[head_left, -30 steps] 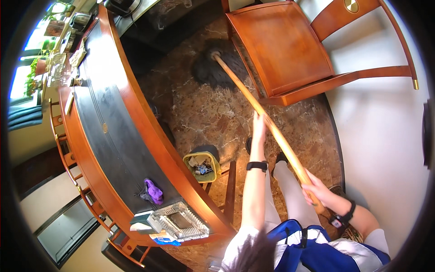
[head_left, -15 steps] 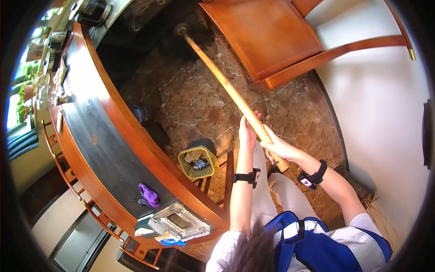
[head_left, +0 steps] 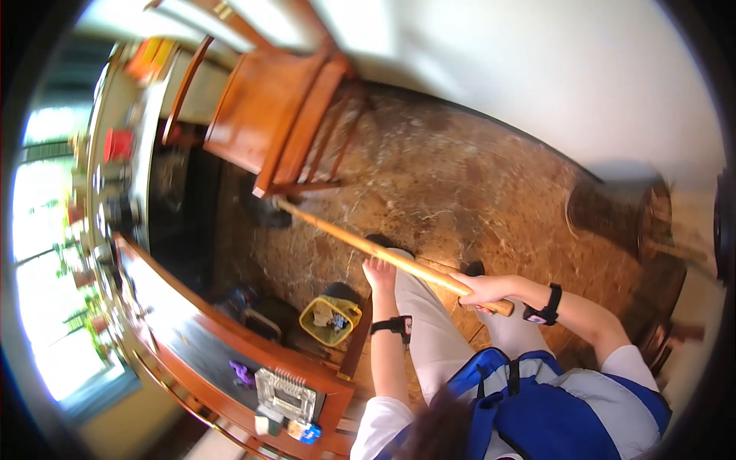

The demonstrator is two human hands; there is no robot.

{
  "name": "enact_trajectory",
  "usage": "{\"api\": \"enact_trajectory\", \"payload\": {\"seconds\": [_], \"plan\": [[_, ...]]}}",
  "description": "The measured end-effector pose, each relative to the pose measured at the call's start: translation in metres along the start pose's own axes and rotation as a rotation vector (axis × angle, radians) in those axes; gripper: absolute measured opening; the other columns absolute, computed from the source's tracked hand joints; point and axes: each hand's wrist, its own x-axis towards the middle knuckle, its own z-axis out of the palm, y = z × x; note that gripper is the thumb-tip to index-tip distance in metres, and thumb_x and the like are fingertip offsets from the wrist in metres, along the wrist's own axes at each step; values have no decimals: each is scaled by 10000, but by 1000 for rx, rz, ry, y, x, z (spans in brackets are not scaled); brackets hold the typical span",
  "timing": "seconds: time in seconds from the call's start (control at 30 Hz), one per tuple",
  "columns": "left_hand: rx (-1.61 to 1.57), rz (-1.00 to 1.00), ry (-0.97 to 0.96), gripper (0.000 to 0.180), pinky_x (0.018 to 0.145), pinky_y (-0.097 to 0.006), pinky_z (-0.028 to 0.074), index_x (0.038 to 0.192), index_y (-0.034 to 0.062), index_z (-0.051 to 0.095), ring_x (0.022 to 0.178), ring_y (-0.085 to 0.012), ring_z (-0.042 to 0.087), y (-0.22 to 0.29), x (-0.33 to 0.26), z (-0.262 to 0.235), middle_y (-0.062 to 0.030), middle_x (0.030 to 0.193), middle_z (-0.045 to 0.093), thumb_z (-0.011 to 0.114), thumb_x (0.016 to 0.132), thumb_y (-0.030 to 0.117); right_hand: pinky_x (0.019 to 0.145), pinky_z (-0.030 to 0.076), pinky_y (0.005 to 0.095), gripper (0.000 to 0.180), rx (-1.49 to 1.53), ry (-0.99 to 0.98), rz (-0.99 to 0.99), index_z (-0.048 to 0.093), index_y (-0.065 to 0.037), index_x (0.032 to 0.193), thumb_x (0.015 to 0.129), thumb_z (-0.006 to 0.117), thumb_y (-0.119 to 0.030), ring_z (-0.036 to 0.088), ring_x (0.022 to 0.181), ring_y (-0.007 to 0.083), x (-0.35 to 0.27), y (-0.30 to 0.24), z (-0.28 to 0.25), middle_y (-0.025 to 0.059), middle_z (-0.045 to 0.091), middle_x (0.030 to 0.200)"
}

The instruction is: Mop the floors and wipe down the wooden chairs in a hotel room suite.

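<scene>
A long pale wooden pole (head_left: 349, 236) slants across the view from lower right to upper left. Around its near end my right hand (head_left: 483, 290) is closed, just short of the butt. My left hand (head_left: 379, 272) is closed at the pole farther along, its fingers partly hidden there. The far end runs down to a dark, blurred head (head_left: 268, 211) on the brown marbled floor (head_left: 437, 176), beside a wooden chair (head_left: 264, 107). What kind of head it is cannot be made out.
A bin with a yellow liner (head_left: 330, 320) holds litter left of my legs. The wooden desk (head_left: 192, 337) bears a glass ashtray (head_left: 287, 395) and a purple cloth (head_left: 242, 373). A white wall (head_left: 529, 69) runs along the right; a brown basket-like container (head_left: 609, 218) stands near it.
My view has turned, so the chair now appears farther left. The pole lies flatter across the view, its far end now by the chair legs. My hands are farther apart on it.
</scene>
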Motion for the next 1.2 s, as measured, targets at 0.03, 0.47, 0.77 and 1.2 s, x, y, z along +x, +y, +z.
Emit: {"api": "enact_trajectory", "payload": {"seconds": [0.03, 0.47, 0.77, 1.2], "plan": [[97, -64, -13, 421, 839, -453, 328, 1112, 101, 318, 989, -281, 411, -27, -6, -2, -110, 1046, 428, 291, 794, 377, 397, 383, 247, 694, -21, -17, 69, -71, -127, 1269, 783, 425, -132, 427, 437, 112, -31, 25, -3, 40, 423, 600], [970, -884, 69, 416, 780, -444, 310, 1029, 50, 301, 805, -243, 376, -372, -161, -41, -104, 864, 368, 485, 725, 265, 404, 377, 230, 737, 777, 359, 299, 59, -179, 1284, 731, 529, -46, 433, 428, 109, -372, 284, 110, 44, 430, 569], [1112, -730, -428, 219, 548, -327, 391, 910, 104, 371, 725, -161, 441, -391, -131, -54, -50, 816, 452, 458, 749, 225, 357, 362, 228, 592, 1137, 559, -2, 194, -82, 1232, 750, 536, -129, 430, 386, 116, -298, 320, 206, 33, 418, 506], [1512, -137, -761, 690, 522, -272, 433, 1247, 121, 8, 689, -160, 506, -293, -154, -66, -104, 923, 452, 497, 773, 237, 322, 350, 239, 571, 1014, 760, -348, 149, -78, 1248, 773, 467, -79, 411, 363, 101, -147, 269, 237, 18, 403, 516]]}}
